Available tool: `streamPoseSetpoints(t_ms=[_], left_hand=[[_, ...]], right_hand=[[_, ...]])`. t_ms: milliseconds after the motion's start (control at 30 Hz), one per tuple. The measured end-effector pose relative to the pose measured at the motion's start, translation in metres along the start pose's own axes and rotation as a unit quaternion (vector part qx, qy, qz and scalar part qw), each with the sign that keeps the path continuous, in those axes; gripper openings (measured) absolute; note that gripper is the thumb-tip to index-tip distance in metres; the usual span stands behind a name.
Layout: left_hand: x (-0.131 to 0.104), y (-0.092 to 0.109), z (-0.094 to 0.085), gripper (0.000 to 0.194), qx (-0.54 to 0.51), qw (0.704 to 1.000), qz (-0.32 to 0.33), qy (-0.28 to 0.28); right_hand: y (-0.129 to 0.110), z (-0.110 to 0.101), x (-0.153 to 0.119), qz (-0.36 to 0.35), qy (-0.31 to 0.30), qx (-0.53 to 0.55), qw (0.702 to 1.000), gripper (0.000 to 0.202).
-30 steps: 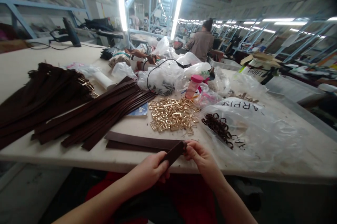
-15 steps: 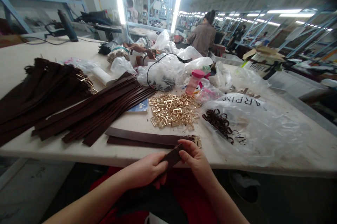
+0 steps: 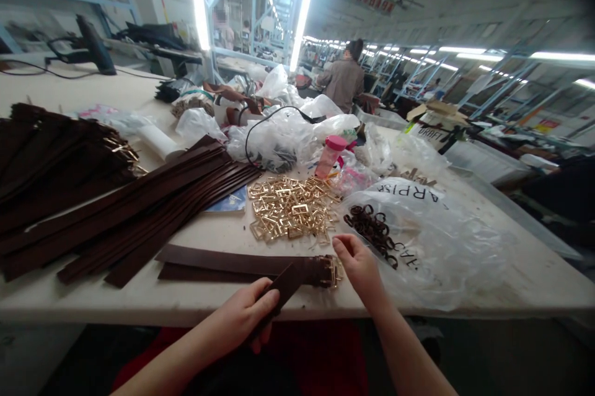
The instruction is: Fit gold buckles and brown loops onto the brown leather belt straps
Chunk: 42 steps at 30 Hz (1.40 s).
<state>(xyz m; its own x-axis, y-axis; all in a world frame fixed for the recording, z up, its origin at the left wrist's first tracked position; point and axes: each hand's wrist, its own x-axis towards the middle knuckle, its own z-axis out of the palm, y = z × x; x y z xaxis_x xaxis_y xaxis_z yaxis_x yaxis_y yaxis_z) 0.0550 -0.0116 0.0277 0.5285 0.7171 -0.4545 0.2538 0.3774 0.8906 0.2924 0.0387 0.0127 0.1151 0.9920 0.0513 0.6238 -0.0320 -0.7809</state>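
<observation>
A dark brown strap point(image 3: 284, 284) is gripped in my left hand point(image 3: 248, 315), its end pointing up and right. My right hand point(image 3: 360, 266) is apart from it, thumb and fingers pinched near the gold buckle point(image 3: 334, 272) of a belt; whether anything small is between the fingertips is hidden. Belts with buckles point(image 3: 223, 261) lie along the table's front edge, behind the held strap. Gold buckles point(image 3: 297, 210) are heaped just beyond. Dark loops point(image 3: 372, 225) lie at the mouth of a clear plastic bag point(image 3: 446, 241), right of the heap.
Brown straps point(image 3: 153, 210) are fanned across the left of the table point(image 3: 139, 306), beside a bundle of straps with buckles point(image 3: 60, 154). Farther back are plastic bags point(image 3: 279, 136), a pink-lidded jar point(image 3: 330, 157) and a black cable. A person point(image 3: 344, 77) stands in the background.
My right hand has let go of the strap end and moved right and slightly up. My left hand, still holding the strap, has shifted left. The view has turned a little to the right.
</observation>
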Motion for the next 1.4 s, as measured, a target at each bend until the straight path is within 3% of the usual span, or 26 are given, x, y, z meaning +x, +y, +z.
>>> streamPoseSetpoints(t_ms=[67,200,367,533,700,800,833,933,1000,1067,1233,1400], left_hand=[[0.001,-0.001,0.001,0.034,-0.007,1.0,-0.006,-0.005],[0.001,0.0,-0.002,0.033,-0.003,1.0,-0.023,0.008],[-0.002,0.001,-0.006,0.028,0.006,0.999,-0.05,0.019],[-0.001,-0.003,-0.003,0.024,0.011,0.999,-0.026,0.021],[-0.005,-0.001,-0.005,0.016,0.027,0.997,0.021,0.073],[-0.007,0.007,-0.004,0.017,0.011,0.996,0.046,0.082],[-0.008,0.01,-0.003,0.019,0.004,0.995,0.054,0.081],[-0.01,0.018,0.003,0.024,0.01,0.996,0.064,0.055],[-0.013,0.019,0.006,0.025,0.032,0.997,0.059,0.032],[-0.016,0.018,0.008,0.025,0.047,0.997,0.059,0.023],[-0.019,0.013,0.012,0.025,0.038,0.995,0.086,0.04],[-0.015,0.013,0.013,0.028,0.051,0.993,0.101,0.031]], right_hand=[[0.015,0.0,0.032,0.033,0.0,-0.122,0.992,0.033],[0.034,0.022,0.069,0.074,0.0,-0.177,0.981,0.037],[0.04,0.039,0.074,0.077,0.001,-0.171,0.982,0.037],[0.041,0.027,0.067,0.043,0.011,-0.108,0.993,0.023],[0.022,0.005,0.043,0.013,0.026,-0.007,1.0,0.037],[-0.005,0.005,0.009,0.03,-0.033,0.129,0.991,0.046],[-0.014,0.009,-0.004,0.05,-0.071,0.221,0.971,0.046],[-0.04,0.022,-0.038,0.128,-0.16,0.444,0.872,0.042],[-0.051,0.029,-0.053,0.171,-0.188,0.495,0.831,0.042],[-0.056,0.034,-0.06,0.202,-0.194,0.509,0.814,0.041],[-0.061,0.045,-0.075,0.186,-0.145,0.518,0.822,0.044],[-0.055,0.061,-0.087,0.153,-0.144,0.503,0.838,0.036]])
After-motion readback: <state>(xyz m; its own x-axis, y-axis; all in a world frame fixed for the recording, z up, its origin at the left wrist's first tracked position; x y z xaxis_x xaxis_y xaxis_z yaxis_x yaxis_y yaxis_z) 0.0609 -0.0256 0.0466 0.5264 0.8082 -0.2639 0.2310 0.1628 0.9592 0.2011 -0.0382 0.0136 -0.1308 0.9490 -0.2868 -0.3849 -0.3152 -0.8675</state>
